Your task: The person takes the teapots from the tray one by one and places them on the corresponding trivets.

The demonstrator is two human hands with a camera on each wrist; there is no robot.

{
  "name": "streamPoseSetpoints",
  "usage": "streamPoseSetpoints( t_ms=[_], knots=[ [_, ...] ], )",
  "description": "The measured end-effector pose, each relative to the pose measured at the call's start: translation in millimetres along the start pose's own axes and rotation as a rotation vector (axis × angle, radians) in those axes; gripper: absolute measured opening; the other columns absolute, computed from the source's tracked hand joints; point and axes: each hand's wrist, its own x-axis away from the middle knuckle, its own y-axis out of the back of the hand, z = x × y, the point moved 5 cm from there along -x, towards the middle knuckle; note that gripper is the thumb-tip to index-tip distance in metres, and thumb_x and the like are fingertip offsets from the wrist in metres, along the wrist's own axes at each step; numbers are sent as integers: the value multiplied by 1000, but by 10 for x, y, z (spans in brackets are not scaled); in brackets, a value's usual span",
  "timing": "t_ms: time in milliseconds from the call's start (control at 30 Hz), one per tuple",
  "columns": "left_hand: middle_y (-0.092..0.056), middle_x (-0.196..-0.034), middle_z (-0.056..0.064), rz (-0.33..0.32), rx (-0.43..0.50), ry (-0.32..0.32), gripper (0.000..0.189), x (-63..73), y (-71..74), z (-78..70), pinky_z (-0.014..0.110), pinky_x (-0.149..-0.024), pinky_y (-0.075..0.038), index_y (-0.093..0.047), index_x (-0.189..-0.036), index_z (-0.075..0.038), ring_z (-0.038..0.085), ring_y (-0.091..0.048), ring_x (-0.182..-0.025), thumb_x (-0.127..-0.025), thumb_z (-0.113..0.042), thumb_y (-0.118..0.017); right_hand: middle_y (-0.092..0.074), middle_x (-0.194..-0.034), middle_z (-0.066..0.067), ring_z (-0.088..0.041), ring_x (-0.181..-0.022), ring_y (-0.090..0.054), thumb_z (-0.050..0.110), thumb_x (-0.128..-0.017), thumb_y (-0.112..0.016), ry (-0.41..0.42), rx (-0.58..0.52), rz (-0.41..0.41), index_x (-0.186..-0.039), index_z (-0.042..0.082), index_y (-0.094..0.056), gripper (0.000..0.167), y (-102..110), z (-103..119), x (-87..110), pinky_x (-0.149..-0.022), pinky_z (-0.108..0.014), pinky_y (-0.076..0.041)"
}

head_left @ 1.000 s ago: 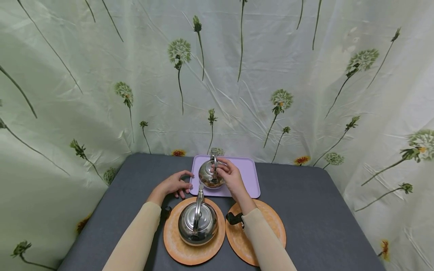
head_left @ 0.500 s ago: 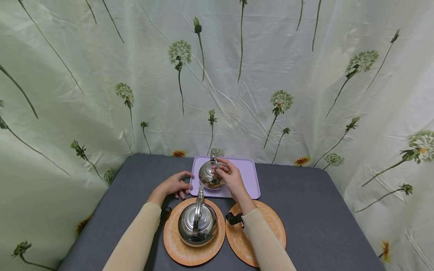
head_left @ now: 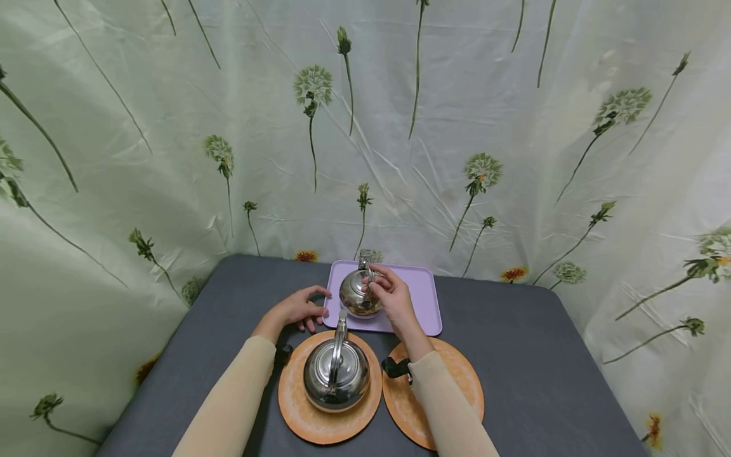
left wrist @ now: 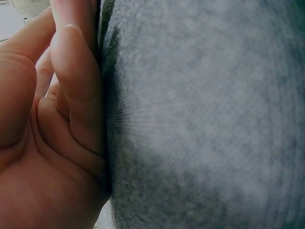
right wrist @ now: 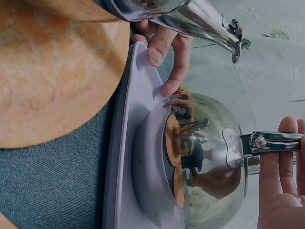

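Far kettle (head_left: 355,299) is sitting on the left half of the lilac tray (head_left: 421,298), its handle (right wrist: 279,142) running from the tray's near side toward its far side. The right hand (head_left: 396,306) is gripping that handle from the right — plainly the nearer hand. The left hand (head_left: 297,308) is resting loosely, fingers slightly bent, at the tray's left edge — apart from the kettle, holding nothing that I'm making out.

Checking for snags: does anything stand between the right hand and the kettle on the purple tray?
Nothing visible does: the right hand holds the kettle by its handle. The other kettle stands on an orange mat, not between them.
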Motion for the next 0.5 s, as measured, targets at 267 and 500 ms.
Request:
streamPoseSetpoints(
  t_ms=[267,500],
  knots=[
    [-73,-79,3,12,-12,-16,49,24,-8,-26,26,-47,-49,-53,-148,-19,12,-67,-52,-102,-24,-72,-78,-115,-22,-7,-85,-77,-6,-102,-63,15,-28,-37,-148,1,-59,46,21,16,32,-88,-23,-60],
    [-73,-80,4,10,-3,-23,51,12,-8,-15,27,-47,-49,-52,-148,-17,12,-67,-52,-102,-24,-73,-78,-115,-20,-7,-87,-77,-6,-101,-64,42,-44,-71,-148,1,-59,47,66,59,57,-90,-22,-59]
  ],
)
